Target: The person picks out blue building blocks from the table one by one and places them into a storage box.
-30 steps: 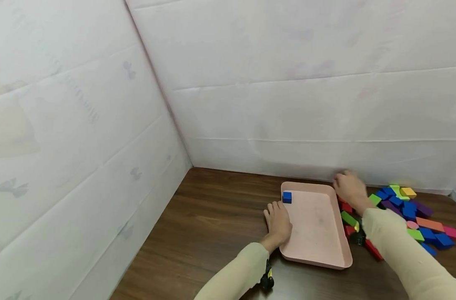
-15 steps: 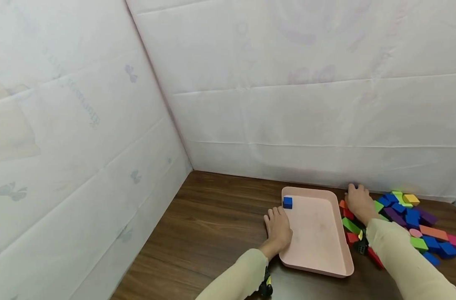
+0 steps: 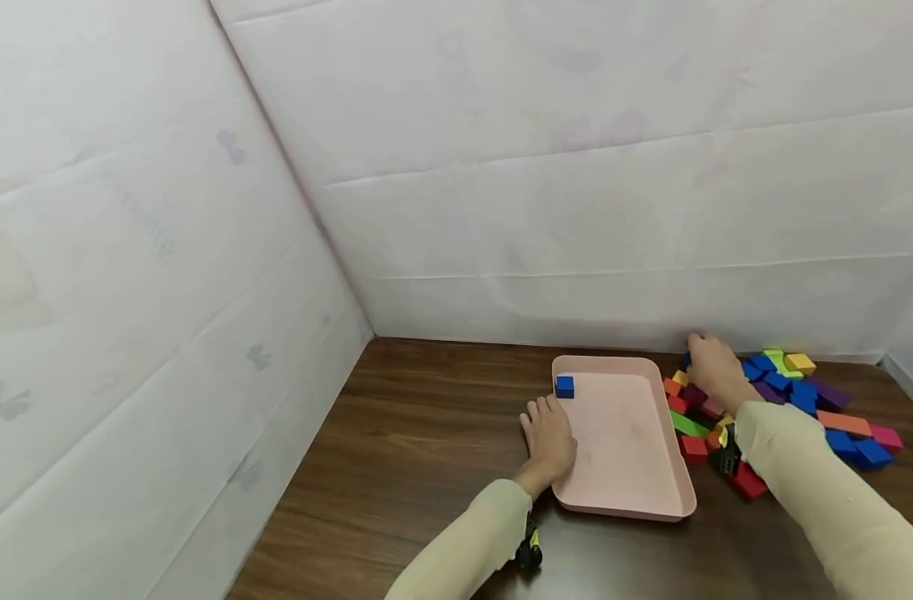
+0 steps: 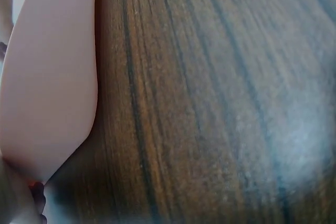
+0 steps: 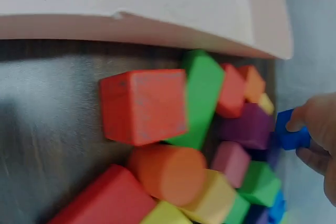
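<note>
Right wrist: right hand (image 5: 320,129) pinches blue block (image 5: 290,132).

No text, label, brand, number or sign can be read in these views. The white padded wall (image 3: 576,183) behind the pink tray (image 3: 624,500) carries only faint, washed-out printed shapes — small butterfly-like marks and pale pinkish patches — and a slanted trace to the left of the tray that may be lettering, too faint to make out. The coloured blocks (image 3: 794,392) right of the tray have plain faces — no letters or figures.
</note>
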